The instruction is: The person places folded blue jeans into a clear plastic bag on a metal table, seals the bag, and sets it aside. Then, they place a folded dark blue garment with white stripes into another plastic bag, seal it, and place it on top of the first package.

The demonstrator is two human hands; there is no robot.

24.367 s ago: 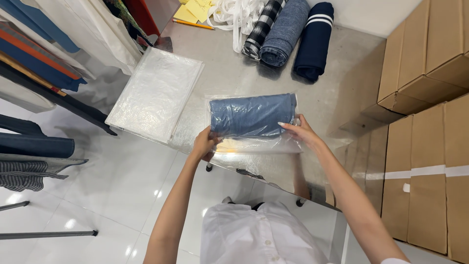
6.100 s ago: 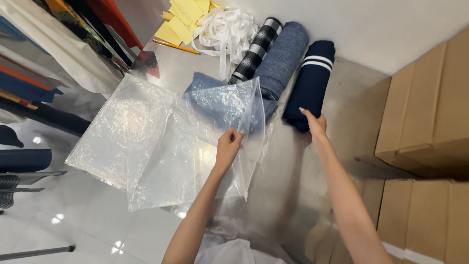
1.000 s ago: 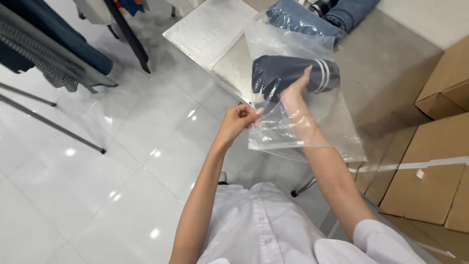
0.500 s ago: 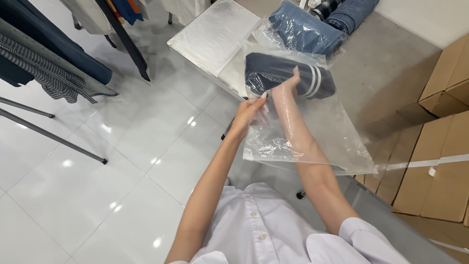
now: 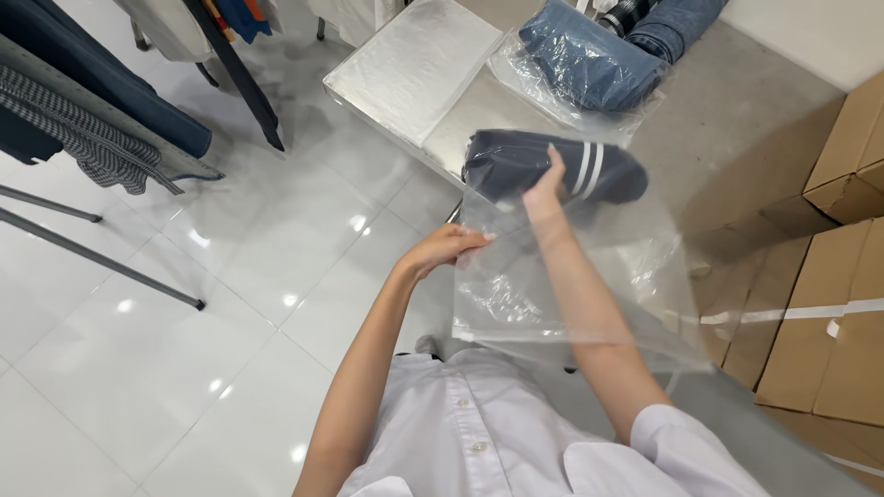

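A clear plastic bag (image 5: 562,285) hangs open over the table edge, a rolled navy garment with white stripes (image 5: 552,170) inside. Behind it lies a second clear bag (image 5: 589,69) holding folded blue denim, beside a flat stack of what appear to be empty clear bags (image 5: 414,64). Brown cardboard boxes (image 5: 838,304), taped pale, line the right.

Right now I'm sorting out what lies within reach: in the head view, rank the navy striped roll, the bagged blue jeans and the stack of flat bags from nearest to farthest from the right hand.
1. Navy striped roll: under the right hand.
2. Bagged blue jeans: beyond it on the table.
3. Stack of flat bags: far left end.
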